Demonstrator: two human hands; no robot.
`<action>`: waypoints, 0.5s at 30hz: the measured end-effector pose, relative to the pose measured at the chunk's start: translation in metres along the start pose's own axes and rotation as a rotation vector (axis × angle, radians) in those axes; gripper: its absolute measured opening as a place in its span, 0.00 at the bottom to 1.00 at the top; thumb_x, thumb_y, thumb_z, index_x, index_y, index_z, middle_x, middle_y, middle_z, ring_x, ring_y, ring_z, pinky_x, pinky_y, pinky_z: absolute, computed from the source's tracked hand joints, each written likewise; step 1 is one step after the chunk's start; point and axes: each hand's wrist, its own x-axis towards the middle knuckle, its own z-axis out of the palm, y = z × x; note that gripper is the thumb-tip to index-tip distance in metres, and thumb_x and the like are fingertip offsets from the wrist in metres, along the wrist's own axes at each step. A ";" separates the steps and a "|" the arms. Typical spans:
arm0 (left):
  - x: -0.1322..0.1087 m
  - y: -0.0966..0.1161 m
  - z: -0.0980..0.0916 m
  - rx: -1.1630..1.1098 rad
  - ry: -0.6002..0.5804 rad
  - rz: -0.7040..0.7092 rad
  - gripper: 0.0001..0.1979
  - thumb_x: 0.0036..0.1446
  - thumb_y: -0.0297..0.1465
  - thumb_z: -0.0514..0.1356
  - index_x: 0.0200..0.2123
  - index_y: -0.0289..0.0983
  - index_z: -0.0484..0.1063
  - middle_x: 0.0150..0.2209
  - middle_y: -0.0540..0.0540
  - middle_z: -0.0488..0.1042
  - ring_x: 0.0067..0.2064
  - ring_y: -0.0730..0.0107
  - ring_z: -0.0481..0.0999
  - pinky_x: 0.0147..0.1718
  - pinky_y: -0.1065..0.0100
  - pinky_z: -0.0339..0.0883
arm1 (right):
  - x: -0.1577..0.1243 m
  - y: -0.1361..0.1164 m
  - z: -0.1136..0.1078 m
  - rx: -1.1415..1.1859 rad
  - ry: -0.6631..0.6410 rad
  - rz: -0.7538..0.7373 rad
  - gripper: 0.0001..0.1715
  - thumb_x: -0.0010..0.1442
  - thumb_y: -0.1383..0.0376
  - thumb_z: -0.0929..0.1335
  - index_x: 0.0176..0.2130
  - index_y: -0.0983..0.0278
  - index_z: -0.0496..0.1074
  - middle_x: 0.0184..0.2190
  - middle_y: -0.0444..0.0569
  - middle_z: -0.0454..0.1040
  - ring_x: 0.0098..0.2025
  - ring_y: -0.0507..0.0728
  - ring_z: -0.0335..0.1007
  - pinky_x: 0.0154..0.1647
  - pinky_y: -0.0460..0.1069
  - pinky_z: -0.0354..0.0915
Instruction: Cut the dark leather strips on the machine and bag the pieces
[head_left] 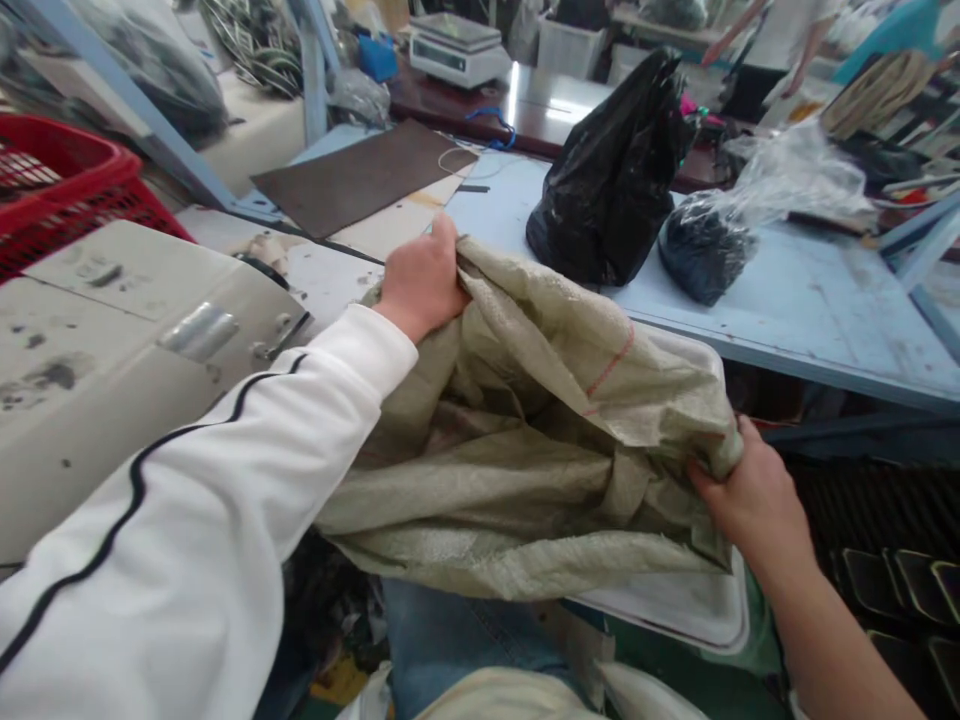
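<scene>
A wide-mouthed woven sack [480, 500], olive-beige with a thin red stitched line, is spread between my two hands. My left hand [424, 280] is closed on the sack's far left rim. At the right end, my right hand [757, 500] grips the rim, its thumb on the inner side. Folds fill the sack's mouth, and what lies deeper inside is hidden. Under the sack is a white plastic tub [675, 610], whose rim shows at the right and along the front.
Behind the sack, a black plastic bag [611, 180] and a clear-wrapped dark bundle [709, 245] stand on a light blue table [825, 310]. Left are a beige machine housing [142, 340] and a red basket [67, 180]. A scale [457, 50] sits farther back; people stand at upper right.
</scene>
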 end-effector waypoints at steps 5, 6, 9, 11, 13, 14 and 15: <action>0.016 0.003 0.014 0.027 -0.050 0.236 0.32 0.53 0.39 0.60 0.57 0.34 0.53 0.54 0.34 0.62 0.56 0.45 0.65 0.52 0.54 0.58 | 0.005 -0.098 0.014 0.418 0.145 -0.525 0.33 0.57 0.64 0.67 0.60 0.60 0.59 0.53 0.59 0.68 0.55 0.65 0.65 0.52 0.59 0.64; 0.020 0.004 0.016 0.032 -0.036 0.254 0.32 0.53 0.37 0.61 0.57 0.34 0.53 0.54 0.34 0.61 0.56 0.46 0.65 0.52 0.55 0.58 | 0.009 -0.122 0.032 0.493 -0.028 -0.634 0.26 0.59 0.65 0.65 0.57 0.59 0.64 0.50 0.56 0.71 0.52 0.63 0.69 0.51 0.58 0.65; 0.030 0.005 0.021 0.064 0.020 0.238 0.29 0.55 0.33 0.59 0.57 0.34 0.54 0.54 0.35 0.59 0.55 0.49 0.65 0.52 0.57 0.58 | 0.023 -0.182 0.115 0.497 -0.612 -0.587 0.20 0.62 0.60 0.63 0.52 0.64 0.70 0.47 0.59 0.74 0.49 0.65 0.71 0.51 0.59 0.65; 0.035 0.005 0.024 0.080 0.044 0.184 0.25 0.58 0.32 0.56 0.57 0.33 0.55 0.54 0.35 0.59 0.55 0.51 0.65 0.51 0.58 0.58 | 0.025 -0.209 0.178 0.557 -0.890 -0.547 0.27 0.57 0.56 0.69 0.54 0.64 0.70 0.55 0.59 0.70 0.57 0.68 0.65 0.58 0.60 0.59; 0.039 0.001 0.028 0.074 0.061 0.111 0.21 0.63 0.32 0.50 0.57 0.33 0.55 0.55 0.35 0.59 0.56 0.52 0.62 0.52 0.57 0.56 | 0.015 -0.227 0.231 0.704 -1.217 -0.516 0.27 0.53 0.57 0.72 0.51 0.62 0.73 0.54 0.53 0.72 0.57 0.67 0.65 0.59 0.59 0.58; 0.041 -0.003 0.031 0.065 0.071 0.077 0.19 0.65 0.31 0.46 0.57 0.33 0.55 0.56 0.35 0.59 0.57 0.54 0.61 0.52 0.57 0.55 | 0.006 -0.233 0.250 0.770 -1.354 -0.508 0.25 0.51 0.58 0.72 0.50 0.61 0.74 0.52 0.50 0.74 0.55 0.65 0.67 0.58 0.58 0.60; 0.042 -0.007 0.034 0.052 0.082 0.047 0.18 0.66 0.31 0.42 0.57 0.34 0.55 0.56 0.36 0.59 0.57 0.56 0.60 0.53 0.57 0.54 | -0.004 -0.237 0.265 0.816 -1.458 -0.504 0.24 0.50 0.58 0.73 0.48 0.60 0.75 0.50 0.47 0.75 0.53 0.63 0.69 0.56 0.56 0.61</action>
